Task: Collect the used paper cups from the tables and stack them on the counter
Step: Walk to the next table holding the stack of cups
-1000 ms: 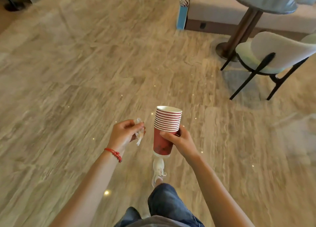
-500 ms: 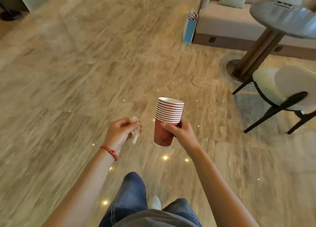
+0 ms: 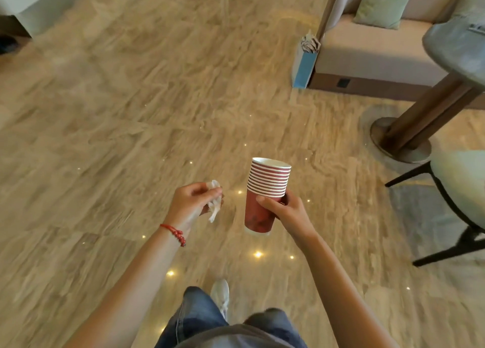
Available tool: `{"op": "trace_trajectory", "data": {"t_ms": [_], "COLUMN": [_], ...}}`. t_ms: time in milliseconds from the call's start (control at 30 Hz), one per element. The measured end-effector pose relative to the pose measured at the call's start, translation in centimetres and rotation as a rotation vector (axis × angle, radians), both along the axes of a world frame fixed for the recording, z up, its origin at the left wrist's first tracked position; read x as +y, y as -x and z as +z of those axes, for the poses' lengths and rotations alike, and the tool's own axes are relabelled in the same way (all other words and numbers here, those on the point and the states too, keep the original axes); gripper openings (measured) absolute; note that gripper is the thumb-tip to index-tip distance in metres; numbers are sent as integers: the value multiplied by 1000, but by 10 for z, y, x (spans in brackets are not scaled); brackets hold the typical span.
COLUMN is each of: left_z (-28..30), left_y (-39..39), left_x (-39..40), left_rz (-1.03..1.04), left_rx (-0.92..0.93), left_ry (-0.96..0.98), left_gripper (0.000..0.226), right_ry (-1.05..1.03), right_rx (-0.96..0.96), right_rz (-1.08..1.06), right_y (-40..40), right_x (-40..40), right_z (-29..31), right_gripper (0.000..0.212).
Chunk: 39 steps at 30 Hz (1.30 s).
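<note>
A stack of several nested red paper cups (image 3: 265, 190) with white rims stands upright in my right hand (image 3: 284, 211), whose fingers wrap the bottom cup's side. The top cup looks empty. To the left, my left hand (image 3: 193, 203) pinches a crumpled white tissue (image 3: 214, 200) between thumb and fingers; a red string bracelet sits on that wrist. Both hands are held out in front of my body above the floor, a short gap apart.
Beige marbled floor (image 3: 131, 137) spreads ahead and to the left. On the right are a round grey table (image 3: 456, 46) on a brown pedestal, a pale chair (image 3: 462, 190) with black legs, and a beige sofa (image 3: 372, 48) with a blue paper bag (image 3: 304, 61) beside it.
I have walked forward: the table, chair and sofa slid nearer and to the right. Both hands keep the same hold on cups and tissue.
</note>
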<state>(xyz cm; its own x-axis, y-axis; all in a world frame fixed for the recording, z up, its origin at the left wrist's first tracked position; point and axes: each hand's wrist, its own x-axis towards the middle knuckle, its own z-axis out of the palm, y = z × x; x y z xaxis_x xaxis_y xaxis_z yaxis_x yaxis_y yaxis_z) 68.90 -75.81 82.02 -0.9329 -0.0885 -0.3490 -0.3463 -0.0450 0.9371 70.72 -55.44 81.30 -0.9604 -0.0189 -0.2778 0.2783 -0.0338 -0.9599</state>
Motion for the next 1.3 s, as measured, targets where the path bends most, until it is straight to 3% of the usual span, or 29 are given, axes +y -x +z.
{"op": "trace_trajectory", "data": {"t_ms": [200,500,700,933,1300], "left_z": [-7,-19,-2,-21,-1], "left_y": [150,383,531,702,1028], "left_x": [3,38,55,57,43], "left_rz": [-37,-10,-8,-4,-77], "left_rx": [-23,-19,-4,-31,-26], "left_ry": [-6,-18,-9,-25,-18], "left_gripper": [14,18,9,4,14], "right_ry": [-17,20,0,-19,8], "right_rx": [-18,-13,12,8,-21], "right_rz": [-65,-48,-18,-10,-89], "right_y": [131,366,520,692,999], "right_x": [13,43,54,53,43], "right_z": [-4,-14,7,-6,7], "right_gripper": [27,29,26,26,26]}}
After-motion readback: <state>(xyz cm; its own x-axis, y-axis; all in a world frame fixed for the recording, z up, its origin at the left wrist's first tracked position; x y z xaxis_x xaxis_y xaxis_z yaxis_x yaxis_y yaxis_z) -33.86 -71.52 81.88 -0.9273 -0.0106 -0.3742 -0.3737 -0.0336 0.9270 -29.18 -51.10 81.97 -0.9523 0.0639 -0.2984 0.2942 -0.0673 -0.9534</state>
